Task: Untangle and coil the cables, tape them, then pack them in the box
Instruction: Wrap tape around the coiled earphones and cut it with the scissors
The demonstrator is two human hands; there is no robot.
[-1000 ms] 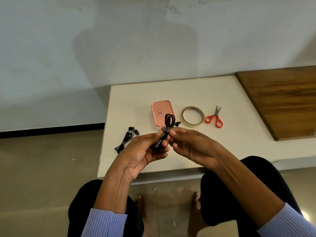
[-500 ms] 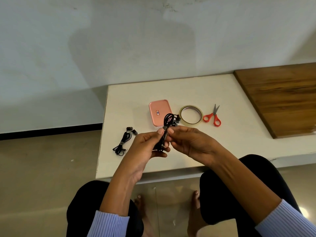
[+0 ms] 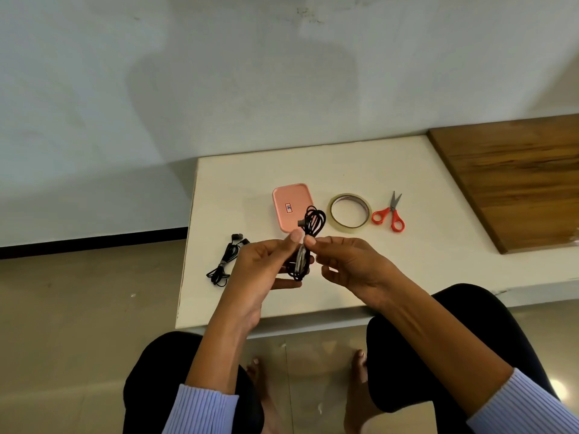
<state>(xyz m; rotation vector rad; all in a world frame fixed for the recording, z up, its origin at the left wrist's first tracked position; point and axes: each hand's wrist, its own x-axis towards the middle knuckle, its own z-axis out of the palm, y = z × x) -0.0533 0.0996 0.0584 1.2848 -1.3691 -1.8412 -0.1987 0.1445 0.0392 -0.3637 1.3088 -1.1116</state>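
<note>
Head view: two hands meet over the white table (image 3: pixel 423 189), holding one coiled black cable (image 3: pixel 308 236) upright between them. The left hand (image 3: pixel 263 270) curls its fingers and thumb around the coil's taped lower half; the right hand (image 3: pixel 351 264) pinches the coil near its middle with thumb and forefinger, other fingers loosely bent. At 9 o'clock from the hands lies one bundled pair of black earphones (image 3: pixel 227 261). At 12 o'clock sits one closed pink box (image 3: pixel 286 203), the coil's top loops overlapping it. At 1 o'clock lie one tape roll (image 3: pixel 349 211) and one pair of red-handled scissors (image 3: pixel 390 214). One wooden board (image 3: pixel 517 180) occupies 2 o'clock.
</note>
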